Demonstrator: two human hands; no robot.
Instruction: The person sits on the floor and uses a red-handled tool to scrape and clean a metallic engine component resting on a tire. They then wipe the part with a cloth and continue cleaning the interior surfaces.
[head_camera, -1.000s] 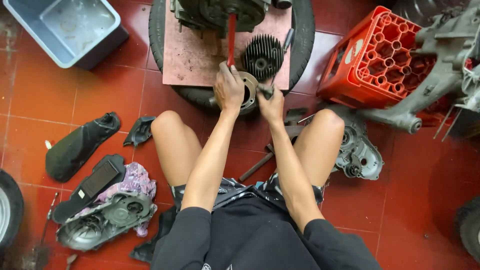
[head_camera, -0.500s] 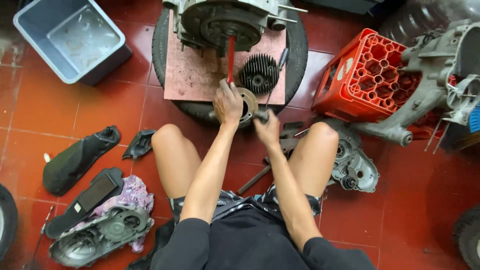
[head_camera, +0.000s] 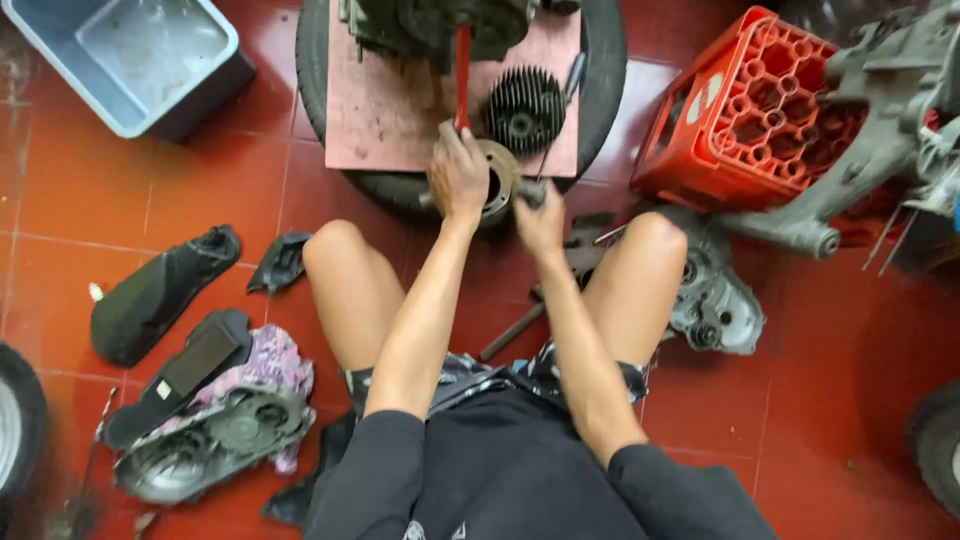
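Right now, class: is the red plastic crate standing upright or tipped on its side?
Tipped on its side. The red crate shows its honeycomb of bottle cells to the camera, resting on the red tiled floor.

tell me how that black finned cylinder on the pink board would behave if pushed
The finned cylinder looks like cast metal, so probably heavy and rigid. It seems to stand on its flat end on the pink board, so likely slides rather than rolls; thin fins might chip.

Light: soft, even daylight, moderately bright.
Shadows: faint, under the legs and the red crate (head_camera: 760, 120).
Glare: mild sheen on the red floor tiles (head_camera: 820, 400).
Blur: right hand (head_camera: 540, 222) smeared.
Edges: slight wide-angle bending, corners darker.
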